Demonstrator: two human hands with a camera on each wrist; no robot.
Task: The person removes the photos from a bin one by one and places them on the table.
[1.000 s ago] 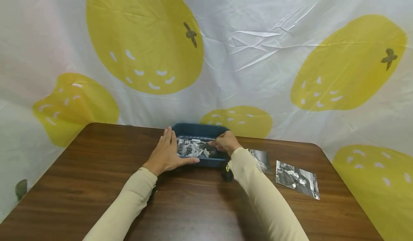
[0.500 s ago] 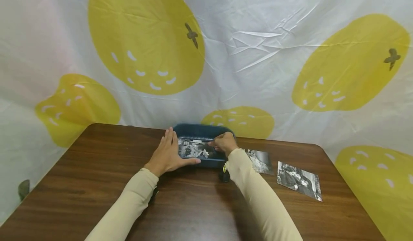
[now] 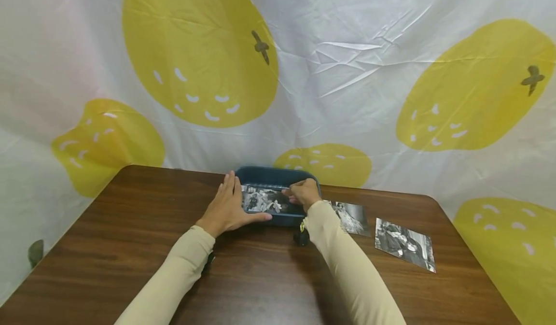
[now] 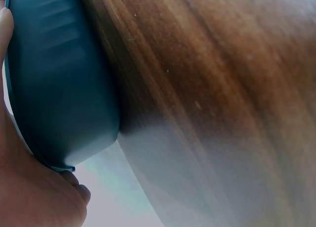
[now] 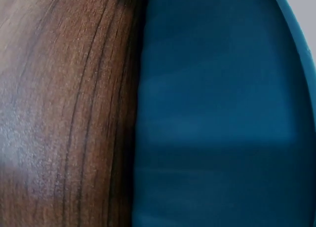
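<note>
A dark blue plastic tray [image 3: 278,220] stands at the table's back edge, with a black-and-white photograph [image 3: 262,200] lying inside. My left hand [image 3: 226,206] rests on the tray's left end, fingers straight along that side and thumb along the front rim. In the left wrist view, part of the left hand [image 4: 34,192] touches the rim of the tray [image 4: 59,89]. My right hand [image 3: 304,193] reaches inside the tray's right end, its curled fingers pinching the photograph's right side; the fingertips are partly hidden. Only the tray's outer wall [image 5: 222,98] and tabletop show in the right wrist view.
Two more black-and-white photographs lie on the brown wooden table [image 3: 256,276] to the right: one [image 3: 353,218] beside my right sleeve and another [image 3: 405,244] farther right. A white curtain [image 3: 330,98] with yellow fruit prints hangs directly behind the table.
The view shifts slightly, so everything appears a little farther right. My right forearm has swung slightly left relative to the table photographs. Both hands stay at the tray.
</note>
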